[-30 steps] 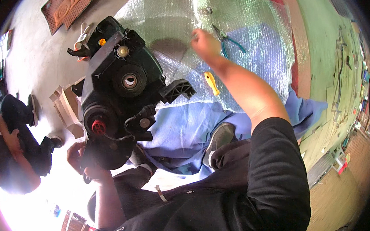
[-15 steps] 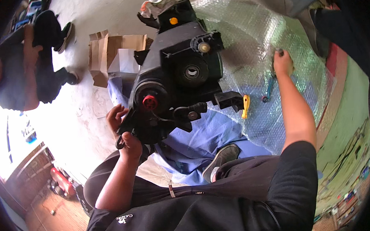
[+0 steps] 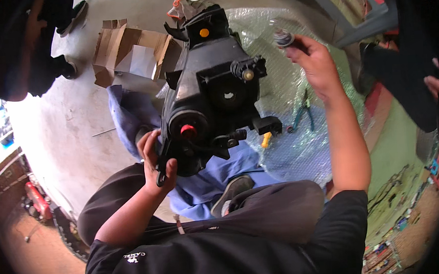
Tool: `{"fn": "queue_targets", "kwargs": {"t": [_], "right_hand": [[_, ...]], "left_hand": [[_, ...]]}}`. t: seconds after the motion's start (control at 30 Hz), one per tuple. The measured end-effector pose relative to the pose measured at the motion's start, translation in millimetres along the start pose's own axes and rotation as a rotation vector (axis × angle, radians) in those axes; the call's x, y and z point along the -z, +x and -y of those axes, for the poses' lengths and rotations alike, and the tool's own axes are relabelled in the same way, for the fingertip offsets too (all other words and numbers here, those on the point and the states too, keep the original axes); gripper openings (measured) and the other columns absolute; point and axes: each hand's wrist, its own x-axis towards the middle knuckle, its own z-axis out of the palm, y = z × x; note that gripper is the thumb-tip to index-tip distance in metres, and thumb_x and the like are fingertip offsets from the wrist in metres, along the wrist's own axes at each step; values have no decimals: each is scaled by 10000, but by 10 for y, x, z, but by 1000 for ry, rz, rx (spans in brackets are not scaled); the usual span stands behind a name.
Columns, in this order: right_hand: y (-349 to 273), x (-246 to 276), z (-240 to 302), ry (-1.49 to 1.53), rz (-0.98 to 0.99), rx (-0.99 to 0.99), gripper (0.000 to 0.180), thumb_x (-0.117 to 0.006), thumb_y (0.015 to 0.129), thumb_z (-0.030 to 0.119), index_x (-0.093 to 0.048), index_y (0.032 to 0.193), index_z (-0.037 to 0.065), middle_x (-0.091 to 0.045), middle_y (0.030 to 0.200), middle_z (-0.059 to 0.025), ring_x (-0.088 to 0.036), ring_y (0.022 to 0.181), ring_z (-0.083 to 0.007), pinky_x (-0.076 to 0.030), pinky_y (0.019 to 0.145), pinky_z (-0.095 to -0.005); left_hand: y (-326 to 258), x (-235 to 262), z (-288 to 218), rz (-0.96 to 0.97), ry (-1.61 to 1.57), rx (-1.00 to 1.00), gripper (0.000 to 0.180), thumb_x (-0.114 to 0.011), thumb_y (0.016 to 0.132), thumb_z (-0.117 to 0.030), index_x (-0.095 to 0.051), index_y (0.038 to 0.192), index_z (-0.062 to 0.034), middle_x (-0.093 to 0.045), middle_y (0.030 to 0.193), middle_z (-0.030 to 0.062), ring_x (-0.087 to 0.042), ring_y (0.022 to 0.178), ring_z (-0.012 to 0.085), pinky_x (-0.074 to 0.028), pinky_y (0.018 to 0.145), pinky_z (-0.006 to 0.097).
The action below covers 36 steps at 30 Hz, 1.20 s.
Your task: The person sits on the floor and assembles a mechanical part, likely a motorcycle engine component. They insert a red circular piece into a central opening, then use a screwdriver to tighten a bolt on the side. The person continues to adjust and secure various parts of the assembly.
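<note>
Since the earlier frame, your right hand (image 3: pixel 318 65) has risen from the bubble wrap (image 3: pixel 293 152), its fingers clamped on a small bulb (image 3: pixel 283 37); your left hand (image 3: pixel 156 163) grips the black lamp housing (image 3: pixel 206 67) by its lower edge; pickup seems done, the bulb remains outside the housing

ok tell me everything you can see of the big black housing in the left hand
The black housing is large, irregular and plastic-looking, with greyish patches. An orange disc sits near its far end; nearer are a pale knob, a round hole and a round recess holding a red part. A bracket juts out on the right. It stretches away from the camera, its near end gripped in the left hand. Whether anything beneath supports it is hidden.
</note>
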Motion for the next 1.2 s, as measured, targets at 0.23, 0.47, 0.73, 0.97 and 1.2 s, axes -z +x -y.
{"fn": "queue_targets", "kwargs": {"t": [0.23, 0.47, 0.73, 0.97, 1.2], "right_hand": [[302, -511, 559, 139, 153, -24, 331, -685, 928, 80, -629, 1242, -11, -690, 1155, -72, -634, 1067, -147, -483, 982, -298], [698, -1069, 526, -778, 42, -65, 321, -729, 850, 278, -725, 1064, 39, -737, 975, -144, -704, 957, -254, -536, 847, -356], [1361, -1711, -95, -1317, 36, -115, 295, -743, 805, 329, -749, 983, 95, -731, 922, -149, -702, 880, -333, -548, 788, -440], [1540, -1827, -249, -1372, 102, -154, 316, -764, 802, 355, -742, 942, 73, -732, 940, -148, -701, 893, -335, -550, 790, -440], [1557, -1976, -297, -1377, 45, -112, 372, -790, 762, 343, -746, 1012, 71, -732, 1019, -152, -701, 954, -324, -545, 835, -426]], "left_hand": [[-151, -154, -191, 8, -96, 66, 691, -673, 893, -357, -392, 1431, -26, -368, 1386, 238, -390, 1296, 420, -263, 1137, 522], [-101, -139, -142, -60, 86, -48, 730, -730, 796, -325, -420, 1419, -105, -396, 1396, 233, -338, 1359, 490, -158, 1131, 679], [-23, -148, -185, -29, -70, 20, 840, -770, 757, -258, -346, 1472, -135, -327, 1445, 256, -343, 1349, 495, -262, 1120, 630], [-30, -123, -161, -13, -67, 3, 826, -750, 762, -187, -324, 1463, -90, -279, 1465, 269, -361, 1325, 498, -347, 1096, 524], [-18, -154, -174, -21, -95, 4, 855, -788, 752, -253, -334, 1465, -129, -330, 1431, 259, -358, 1342, 510, -351, 1090, 570]]}}
